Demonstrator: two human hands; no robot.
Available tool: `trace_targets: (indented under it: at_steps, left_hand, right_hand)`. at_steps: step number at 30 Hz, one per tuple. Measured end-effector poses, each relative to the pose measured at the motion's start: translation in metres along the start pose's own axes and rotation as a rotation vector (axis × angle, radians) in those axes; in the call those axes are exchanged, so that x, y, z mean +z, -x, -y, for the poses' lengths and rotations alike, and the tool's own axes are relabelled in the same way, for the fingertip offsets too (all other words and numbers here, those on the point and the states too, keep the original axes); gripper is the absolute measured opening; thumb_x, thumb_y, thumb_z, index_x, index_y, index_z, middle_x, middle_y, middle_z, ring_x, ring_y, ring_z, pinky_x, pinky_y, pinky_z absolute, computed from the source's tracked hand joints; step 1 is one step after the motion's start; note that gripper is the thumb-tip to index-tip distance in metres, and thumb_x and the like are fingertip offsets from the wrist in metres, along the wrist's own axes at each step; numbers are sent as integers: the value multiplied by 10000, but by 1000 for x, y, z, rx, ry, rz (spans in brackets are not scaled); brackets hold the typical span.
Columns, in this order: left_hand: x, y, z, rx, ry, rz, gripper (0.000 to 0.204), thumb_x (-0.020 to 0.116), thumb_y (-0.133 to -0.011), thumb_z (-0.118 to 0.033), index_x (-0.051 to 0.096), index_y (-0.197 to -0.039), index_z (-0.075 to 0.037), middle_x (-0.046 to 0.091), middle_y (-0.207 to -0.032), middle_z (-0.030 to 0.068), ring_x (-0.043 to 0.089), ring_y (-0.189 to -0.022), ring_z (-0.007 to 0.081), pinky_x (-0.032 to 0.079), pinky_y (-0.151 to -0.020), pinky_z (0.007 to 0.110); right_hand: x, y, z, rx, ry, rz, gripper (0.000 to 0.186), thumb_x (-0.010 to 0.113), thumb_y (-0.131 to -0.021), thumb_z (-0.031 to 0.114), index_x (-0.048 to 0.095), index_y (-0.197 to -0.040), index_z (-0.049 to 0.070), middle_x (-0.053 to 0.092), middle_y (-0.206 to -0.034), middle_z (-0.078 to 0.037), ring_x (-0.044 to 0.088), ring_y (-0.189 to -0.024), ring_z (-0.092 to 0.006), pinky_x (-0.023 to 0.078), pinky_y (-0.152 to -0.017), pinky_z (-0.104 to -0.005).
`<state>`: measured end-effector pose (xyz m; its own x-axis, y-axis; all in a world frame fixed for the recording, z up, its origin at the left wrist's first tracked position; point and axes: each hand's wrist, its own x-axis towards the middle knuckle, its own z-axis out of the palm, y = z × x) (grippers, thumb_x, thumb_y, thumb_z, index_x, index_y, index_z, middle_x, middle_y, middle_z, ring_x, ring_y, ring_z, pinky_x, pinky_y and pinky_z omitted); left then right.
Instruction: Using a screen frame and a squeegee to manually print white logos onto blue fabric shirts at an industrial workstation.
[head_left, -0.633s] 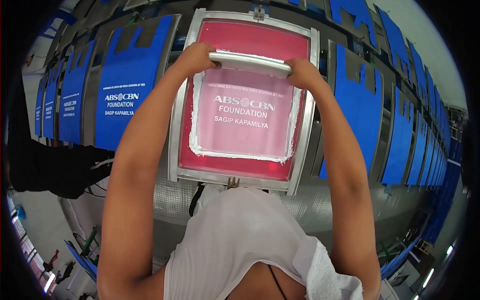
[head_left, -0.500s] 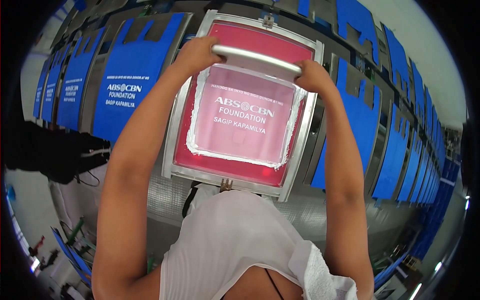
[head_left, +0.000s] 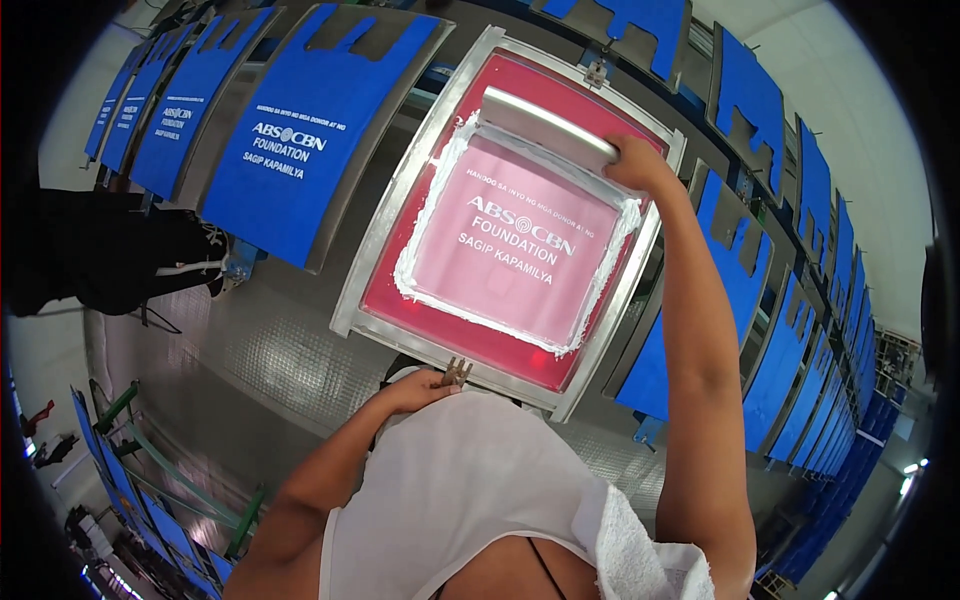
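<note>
A silk-screen frame (head_left: 420,175) with metal bars and red mesh lies in front of me. Its pale pink window (head_left: 500,300) shows white lettering, and thick white ink (head_left: 403,270) lines the window's edges. Across the far end of the window rests a squeegee (head_left: 545,120) with a pale, rounded handle. My right hand (head_left: 640,165) is closed around the squeegee's right end; the left end is free. Down at the frame's near edge, by my waist, my left hand (head_left: 420,390) has its fingers closed at a small pronged metal bracket (head_left: 457,371).
Blue bag-shaped fabric pieces lie on boards on both sides, like the printed blue piece (head_left: 285,145) at left and another (head_left: 725,270) at right. A black draped item (head_left: 110,245) hangs at far left. A white towel (head_left: 640,545) lies on my clothing.
My left hand has let go of the squeegee and come down to the bracket on the near edge. My right hand stays on the squeegee. The view has shifted and turned slightly.
</note>
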<state>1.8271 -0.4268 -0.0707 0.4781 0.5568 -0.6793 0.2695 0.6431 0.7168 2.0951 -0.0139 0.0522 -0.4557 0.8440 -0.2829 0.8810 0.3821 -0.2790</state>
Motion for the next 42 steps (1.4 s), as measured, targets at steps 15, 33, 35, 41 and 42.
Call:
trace_targets:
  at_steps: [15, 33, 35, 41, 42]
  left_hand:
    - [2, 39, -59, 89, 35, 38, 417, 521, -943, -382, 631, -736, -37, 488, -593, -26, 420, -560, 63, 355, -525, 225]
    - [0, 25, -58, -39, -791, -409, 579, 521, -852, -557, 669, -735, -10, 622, -670, 197, 635, -678, 348, 475, -647, 449]
    - [-38, 29, -70, 266, -564, -845, 417, 570, -889, -391, 642, -821, 14, 615, -740, 212, 625, -706, 311, 467, -663, 422]
    - [-166, 5, -77, 367, -377, -1080, 465, 476, -953, -397, 574, -1206, -20, 616, -1153, 193, 590, -1081, 274, 440, -911, 329]
    - [-166, -3, -79, 376, -243, -985, 515, 470, -960, -386, 489, -1298, 2, 572, -1247, 181, 536, -1166, 248, 388, -980, 297]
  right_hand:
    - [61, 180, 148, 111, -41, -42, 477, 590, -645, 3, 645, -1102, 130, 638, -973, -147, 597, -952, -326, 482, -823, -417]
    - [150, 281, 39, 181, -613, -383, 336, 782, -642, 190, 682, -940, 73, 665, -894, -73, 604, -885, -206, 362, -950, -390]
    - [160, 272, 19, 188, -854, -361, 332, 784, -654, 160, 680, -948, 44, 666, -878, -60, 604, -866, -170, 401, -899, -349]
    - [163, 243, 38, 281, -1328, -286, 309, 771, -705, 104, 684, -980, -7, 658, -838, -34, 584, -817, -106, 457, -776, -253]
    - [165, 242, 35, 282, -1318, -312, 301, 768, -706, 104, 685, -973, -7, 659, -844, -37, 581, -816, -104, 457, -777, -253]
